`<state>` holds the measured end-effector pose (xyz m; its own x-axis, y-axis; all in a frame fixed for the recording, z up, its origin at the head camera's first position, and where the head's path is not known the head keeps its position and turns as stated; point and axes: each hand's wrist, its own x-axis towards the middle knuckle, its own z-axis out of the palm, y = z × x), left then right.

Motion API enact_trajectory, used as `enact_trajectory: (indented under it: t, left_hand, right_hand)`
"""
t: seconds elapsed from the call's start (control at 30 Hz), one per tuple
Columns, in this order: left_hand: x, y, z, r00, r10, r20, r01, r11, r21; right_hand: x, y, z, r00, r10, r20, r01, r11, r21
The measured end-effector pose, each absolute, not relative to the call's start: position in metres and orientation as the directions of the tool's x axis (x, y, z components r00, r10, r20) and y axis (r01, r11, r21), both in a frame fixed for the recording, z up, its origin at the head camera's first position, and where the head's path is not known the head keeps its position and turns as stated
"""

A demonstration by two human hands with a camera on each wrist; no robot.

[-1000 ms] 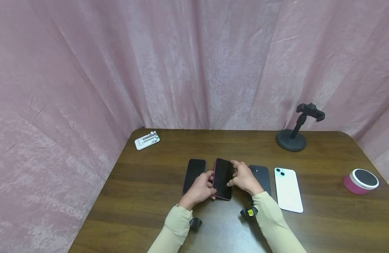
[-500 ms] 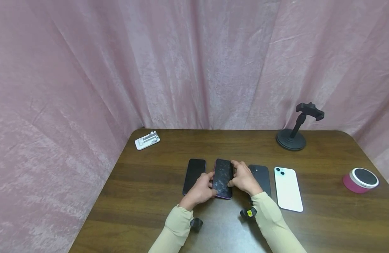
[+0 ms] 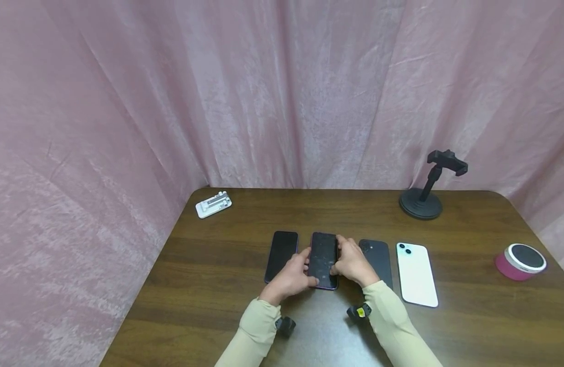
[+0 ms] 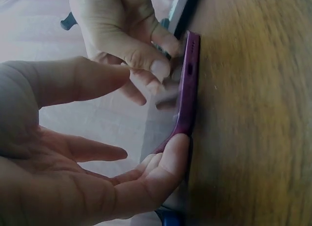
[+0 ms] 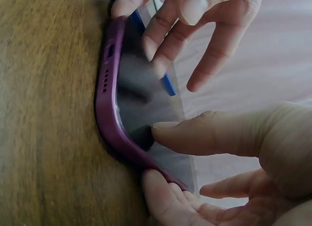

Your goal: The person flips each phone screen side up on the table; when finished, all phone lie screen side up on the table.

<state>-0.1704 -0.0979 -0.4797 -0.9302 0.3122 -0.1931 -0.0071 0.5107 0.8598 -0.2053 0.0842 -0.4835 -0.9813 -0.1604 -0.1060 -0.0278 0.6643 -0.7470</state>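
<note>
A smartphone with a purple frame (image 3: 322, 259) lies screen up on the table between both hands; its purple bottom edge shows close up in the left wrist view and the right wrist view. My left hand (image 3: 291, 275) touches its left side with the lower fingers, the little finger at the bottom corner, while the thumb is raised off the screen. From the other side, my right hand (image 3: 354, 263) holds it, thumb tip at the screen and fingers along the right edge. Just left lies another black-screened smartphone (image 3: 282, 251), partly behind my left hand.
To the right lie a dark smartphone (image 3: 378, 259), back up and partly covered by my right hand, and a white smartphone (image 3: 417, 275). Farther off stand a black phone stand (image 3: 421, 203) and a pink-and-white round device (image 3: 520, 262). A white folding stand (image 3: 213, 204) lies at back left.
The purple-framed smartphone has gone from slightly tilted to flatter and straighter, and specks now show on its screen. Both hands stay at its sides with only small shifts.
</note>
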Motion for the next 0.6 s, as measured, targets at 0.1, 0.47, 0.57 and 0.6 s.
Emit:
enact_trajectory:
  t: [0.1,0.47,0.57,0.6]
  left_hand:
    - [-0.17,-0.098,-0.479,-0.93,0.302,-0.209,-0.012,0.543,0.84]
    - [-0.176,-0.101,-0.478,-0.917,0.349,-0.193,0.066,0.611,0.789]
    - [-0.179,-0.103,-0.477,-0.913,0.368,-0.175,0.117,0.649,0.752]
    - [-0.18,-0.103,-0.477,-0.913,0.37,-0.174,0.127,0.661,0.74]
  right_hand:
    - [-0.204,0.084,-0.484,-0.976,-0.156,-0.15,0.017,0.638,-0.77]
    - [-0.206,0.089,-0.483,-0.964,-0.183,-0.193,0.067,0.536,-0.842]
    - [-0.205,0.093,-0.482,-0.955,-0.209,-0.211,0.093,0.463,-0.882]
    - [-0.205,0.095,-0.482,-0.953,-0.215,-0.214,0.096,0.456,-0.885]
